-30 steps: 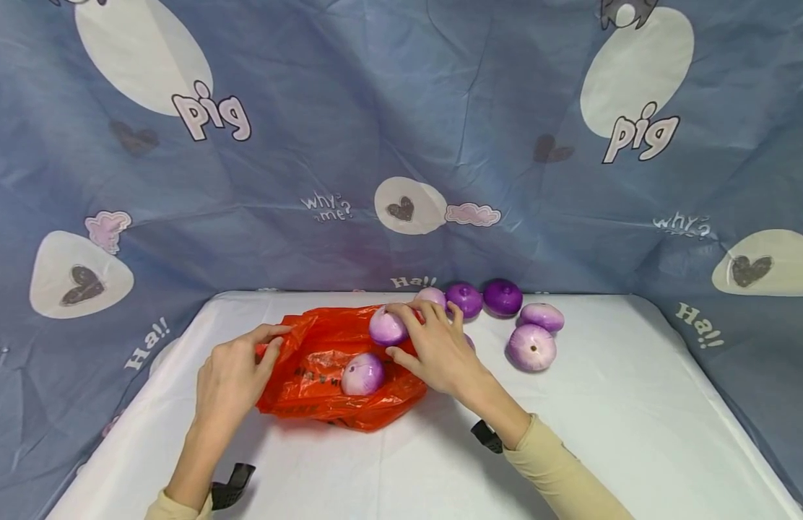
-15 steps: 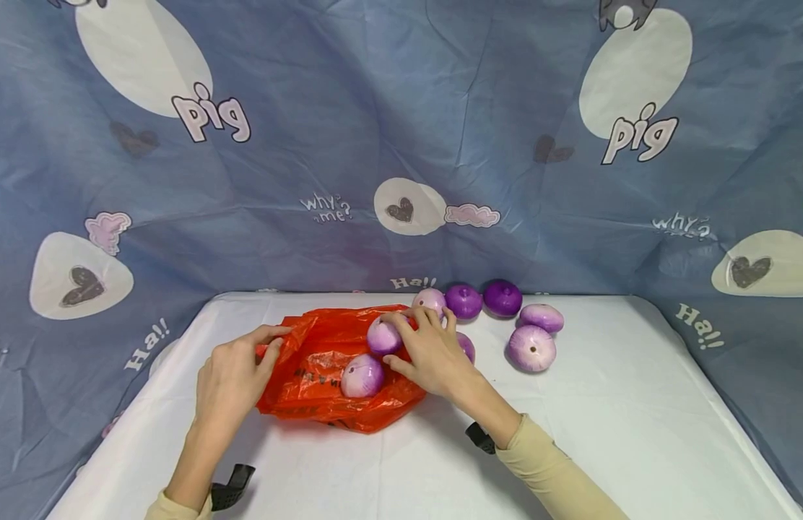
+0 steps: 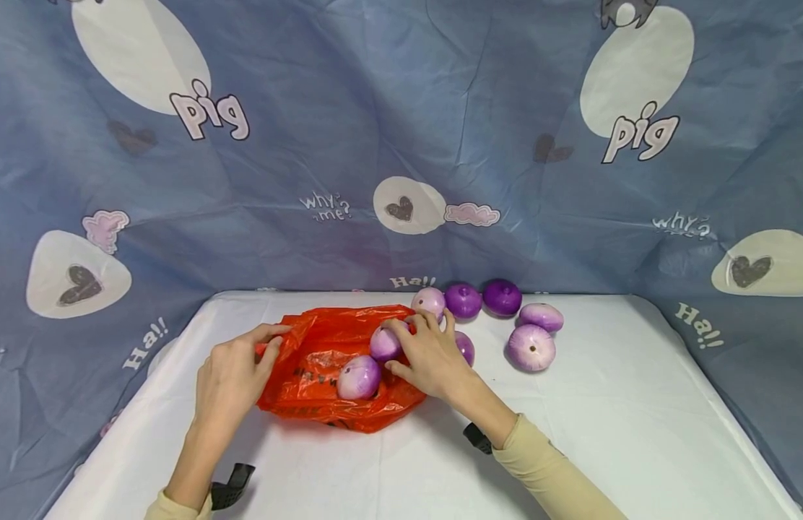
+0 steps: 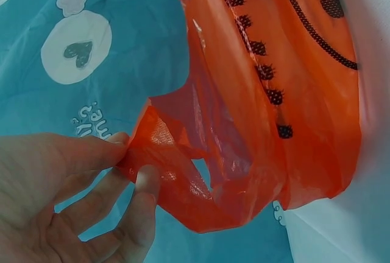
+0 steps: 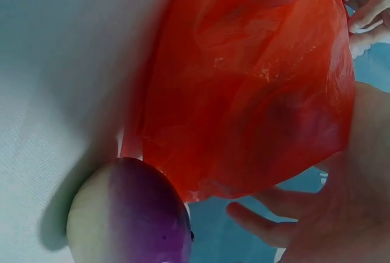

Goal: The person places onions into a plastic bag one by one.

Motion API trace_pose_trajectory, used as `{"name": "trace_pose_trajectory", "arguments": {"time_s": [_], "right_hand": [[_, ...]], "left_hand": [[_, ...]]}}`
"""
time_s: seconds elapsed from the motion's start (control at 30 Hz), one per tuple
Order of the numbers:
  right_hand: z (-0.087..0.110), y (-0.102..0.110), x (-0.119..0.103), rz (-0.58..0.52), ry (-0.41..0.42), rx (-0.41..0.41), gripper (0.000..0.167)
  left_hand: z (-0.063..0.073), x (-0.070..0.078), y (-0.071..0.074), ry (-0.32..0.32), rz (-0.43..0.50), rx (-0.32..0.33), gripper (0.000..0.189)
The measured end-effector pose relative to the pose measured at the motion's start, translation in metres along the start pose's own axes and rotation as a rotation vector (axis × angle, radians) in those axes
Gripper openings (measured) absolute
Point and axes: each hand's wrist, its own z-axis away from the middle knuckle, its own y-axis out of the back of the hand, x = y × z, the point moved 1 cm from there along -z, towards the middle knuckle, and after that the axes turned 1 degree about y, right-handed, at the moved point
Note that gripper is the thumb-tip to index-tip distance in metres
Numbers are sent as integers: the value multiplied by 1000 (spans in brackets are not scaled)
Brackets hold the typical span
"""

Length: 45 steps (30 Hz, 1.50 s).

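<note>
My right grip, part-closed mid-frame, curls round the upper onion, left of my palm at the bag's right side; lower onion just below-left. My left grip, farther off, pinches the bag's left edge.

Crinkly red plastic bag gaping wide, two purple-white onions inside (super shiny), six other onions off toward its right and far side.
</note>
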Motion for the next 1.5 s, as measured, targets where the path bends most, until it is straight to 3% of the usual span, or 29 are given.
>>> {"name": "trace_pose_trajectory", "arguments": {"time_s": [0.87,1.5], "right_hand": [[2,-6,0,0,0,-23,60],[6,3,7,-20,-25,-9,56]], "left_hand": [[-1,-3,3,-17,-7,17,22],[-1,-3,4,-14,-11,1,23]]}}
